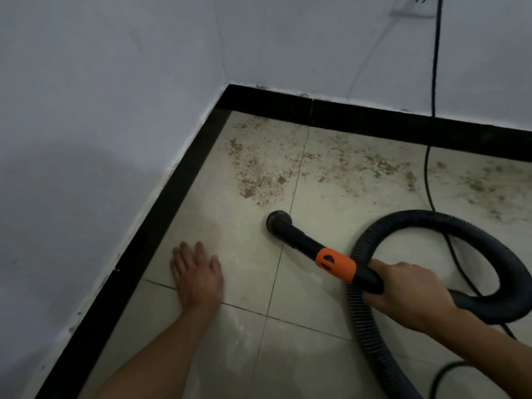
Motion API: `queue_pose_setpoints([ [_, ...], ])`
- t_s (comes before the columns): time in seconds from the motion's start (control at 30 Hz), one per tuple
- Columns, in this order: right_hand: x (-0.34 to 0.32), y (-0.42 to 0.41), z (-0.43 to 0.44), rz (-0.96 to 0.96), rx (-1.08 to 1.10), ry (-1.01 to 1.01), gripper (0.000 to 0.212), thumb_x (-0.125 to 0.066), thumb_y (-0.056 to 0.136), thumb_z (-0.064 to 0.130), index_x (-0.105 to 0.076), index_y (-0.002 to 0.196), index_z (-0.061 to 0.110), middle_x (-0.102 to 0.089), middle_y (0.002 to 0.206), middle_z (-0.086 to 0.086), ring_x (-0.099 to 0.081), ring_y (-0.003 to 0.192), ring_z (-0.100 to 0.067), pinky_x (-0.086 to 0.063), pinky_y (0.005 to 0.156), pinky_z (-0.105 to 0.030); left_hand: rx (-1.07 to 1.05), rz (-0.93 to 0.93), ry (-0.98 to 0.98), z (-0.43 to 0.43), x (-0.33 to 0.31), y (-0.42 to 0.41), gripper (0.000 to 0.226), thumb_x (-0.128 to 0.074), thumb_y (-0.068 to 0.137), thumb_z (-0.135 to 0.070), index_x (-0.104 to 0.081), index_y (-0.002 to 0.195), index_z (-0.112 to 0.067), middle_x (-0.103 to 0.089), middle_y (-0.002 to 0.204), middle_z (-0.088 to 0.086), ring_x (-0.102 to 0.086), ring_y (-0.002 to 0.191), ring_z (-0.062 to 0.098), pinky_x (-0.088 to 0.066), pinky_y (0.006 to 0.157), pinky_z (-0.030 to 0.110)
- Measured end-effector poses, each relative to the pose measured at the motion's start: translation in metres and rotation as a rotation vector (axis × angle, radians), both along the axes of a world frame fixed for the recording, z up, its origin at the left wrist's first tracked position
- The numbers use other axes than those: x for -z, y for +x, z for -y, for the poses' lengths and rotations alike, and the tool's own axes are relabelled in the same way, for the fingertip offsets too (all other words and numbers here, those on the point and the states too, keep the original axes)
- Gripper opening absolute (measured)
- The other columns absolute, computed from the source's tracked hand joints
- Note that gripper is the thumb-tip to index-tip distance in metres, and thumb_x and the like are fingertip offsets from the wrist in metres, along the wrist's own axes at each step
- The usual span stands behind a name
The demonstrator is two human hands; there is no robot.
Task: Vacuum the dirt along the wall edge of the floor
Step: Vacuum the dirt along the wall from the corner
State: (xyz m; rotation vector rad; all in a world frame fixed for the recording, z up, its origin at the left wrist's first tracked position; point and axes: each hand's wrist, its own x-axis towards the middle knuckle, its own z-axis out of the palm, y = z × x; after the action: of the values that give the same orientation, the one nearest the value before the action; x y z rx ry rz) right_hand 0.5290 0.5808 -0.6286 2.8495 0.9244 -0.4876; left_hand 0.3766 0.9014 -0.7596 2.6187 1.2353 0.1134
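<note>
Gripping wand (305, 243), R hand (408, 289); L hand (198, 275) prob. flat on floor (316, 298).

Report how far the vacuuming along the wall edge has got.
Done, by the look of it: the tiles beside the left skirting, where the left hand rests flat, show no dirt. In hand: the right hand grips the vacuum handle, its nozzle on the floor just short of the dirt patch. Left: that patch in the corner and the scatter along the far skirting, past the cable.
</note>
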Motion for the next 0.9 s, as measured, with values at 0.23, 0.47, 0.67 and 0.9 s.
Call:
queue_pose_setpoints([
  [0.23, 0.014, 0.005, -0.042, -0.022, 0.009, 0.077, 0.027, -0.057, 0.077, 0.057, -0.041, 0.084, 0.036, -0.042, 0.063, 0.012, -0.041, 0.055, -0.007, -0.030, 0.049, -0.026, -0.022, 0.046, 0.025, 0.000, 0.005, -0.002, 0.057, -0.038, 0.093, -0.035, -0.051, 0.136, 0.000, -0.038, 0.146, 0.032, -0.031, 0.138, 0.047, -0.023, 0.115, 0.054],
  [0.47, 0.010, 0.019, -0.056, -0.054, 0.105, 0.136, 0.025, -0.059, 0.077, 0.053, -0.046, 0.082, 0.032, -0.052, 0.067, 0.010, -0.051, 0.058, -0.009, -0.032, 0.048, -0.026, -0.013, 0.067, 0.066, -0.001, 0.006, 0.000, 0.058, -0.034, 0.093, -0.037, -0.053, 0.134, -0.001, -0.041, 0.144, 0.031, -0.034, 0.136, 0.047, -0.026, 0.112, 0.055],
  [0.67, 0.006, 0.027, -0.079, -0.082, 0.102, 0.161, 0.024, -0.060, 0.079, 0.050, -0.051, 0.088, 0.030, -0.056, 0.073, 0.008, -0.056, 0.064, -0.013, -0.039, 0.055, -0.028, -0.021, 0.053, 0.090, -0.001, 0.007, 0.000, 0.060, -0.030, 0.094, -0.040, -0.052, 0.135, -0.002, -0.041, 0.144, 0.030, -0.036, 0.135, 0.046, -0.028, 0.111, 0.054],
  [0.9, 0.013, 0.027, -0.088, -0.050, 0.000, 0.130, 0.024, -0.058, 0.079, 0.051, -0.048, 0.089, 0.032, -0.052, 0.070, 0.010, -0.053, 0.061, -0.012, -0.036, 0.052, -0.027, -0.025, 0.061, 0.103, 0.000, 0.008, -0.001, 0.060, -0.030, 0.094, -0.040, -0.052, 0.135, -0.002, -0.042, 0.144, 0.031, -0.037, 0.134, 0.046, -0.029, 0.111, 0.055],
])
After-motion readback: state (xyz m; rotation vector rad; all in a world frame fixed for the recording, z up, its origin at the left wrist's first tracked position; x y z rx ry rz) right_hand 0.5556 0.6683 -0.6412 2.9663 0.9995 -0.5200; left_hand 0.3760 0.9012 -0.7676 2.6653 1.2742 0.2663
